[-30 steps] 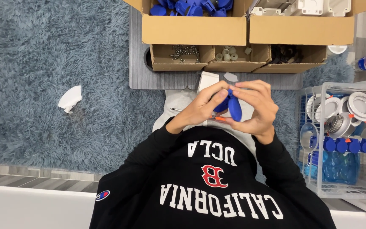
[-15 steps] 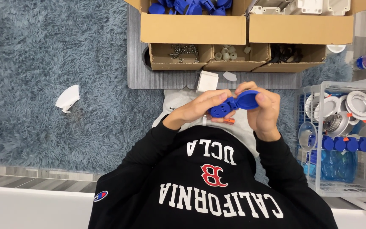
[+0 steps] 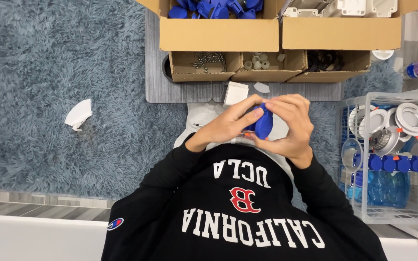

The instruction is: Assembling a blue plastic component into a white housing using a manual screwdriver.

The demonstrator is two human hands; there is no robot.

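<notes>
Both my hands meet over my lap on a small blue plastic part. My left hand pinches it from the left with the fingers stretched over its top. My right hand wraps round it from the right and covers most of it. A small white box lies on the grey mat just beyond my hands. My black sweatshirt sleeves fill the bottom of the view.
Two big cardboard boxes at the top hold blue parts and white parts. Three small cartons hold screws, beige pieces and dark pieces. A clear bin with round fittings stands right. A crumpled tissue lies left.
My hands have turned the blue part: it lay flat and spread out half a second ago, and now stands closed up between my fingers.
</notes>
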